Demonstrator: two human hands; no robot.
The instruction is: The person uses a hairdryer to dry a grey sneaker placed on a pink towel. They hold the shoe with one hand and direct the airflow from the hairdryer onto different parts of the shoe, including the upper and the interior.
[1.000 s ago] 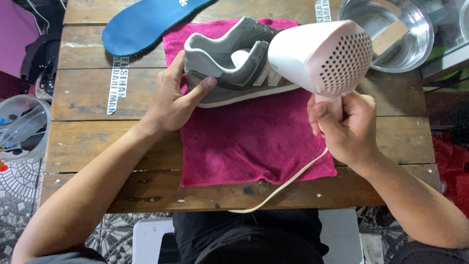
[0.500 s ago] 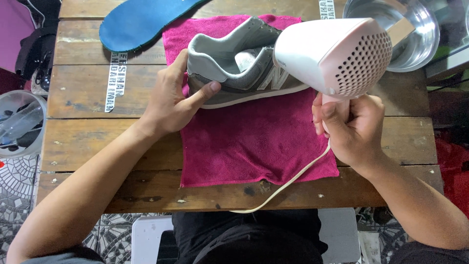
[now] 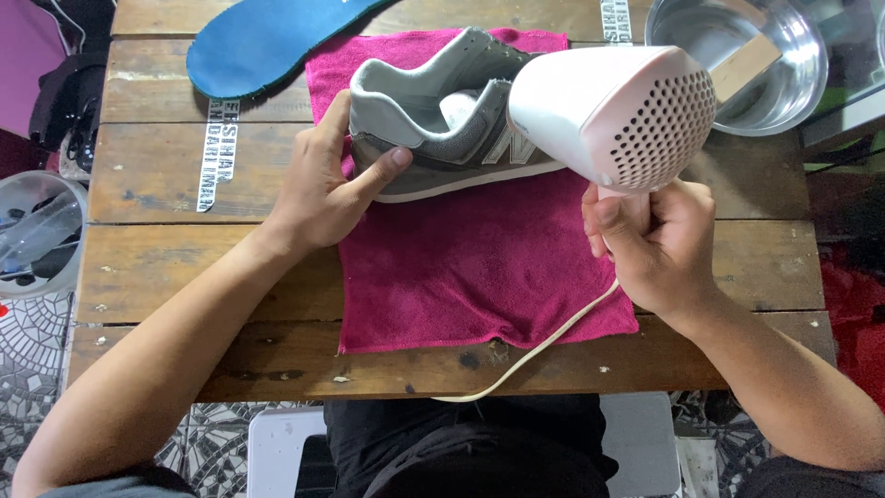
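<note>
A grey shoe point(image 3: 442, 120) lies on its side on a pink towel point(image 3: 470, 267) spread over a wooden table point(image 3: 166, 267), its long axis running roughly from nine o'clock to three o'clock with the toe end tilted a little toward two o'clock. The left hand point(image 3: 323, 189) is closed around the heel end, thumb pressed against the pale sole edge and fingers wrapped over the back of the collar, so the shoe's opening faces up and toward the right. The right hand point(image 3: 654, 244) grips the handle of a white hair dryer point(image 3: 613, 111) in a closed fist; the dryer's body sits at about twelve o'clock from that hand, its vented back toward the camera and its front end covering the toe half of the shoe, close to it, though whether they touch cannot be told. From the right hand the shoe's opening lies at about ten o'clock, and the left hand is the nearer of the two to it. The dryer's cord point(image 3: 544, 346) trails off the table's near edge at six o'clock. A blue insole point(image 3: 267, 41) lies at eleven o'clock and a metal bowl point(image 3: 793, 78) at one o'clock.
</note>
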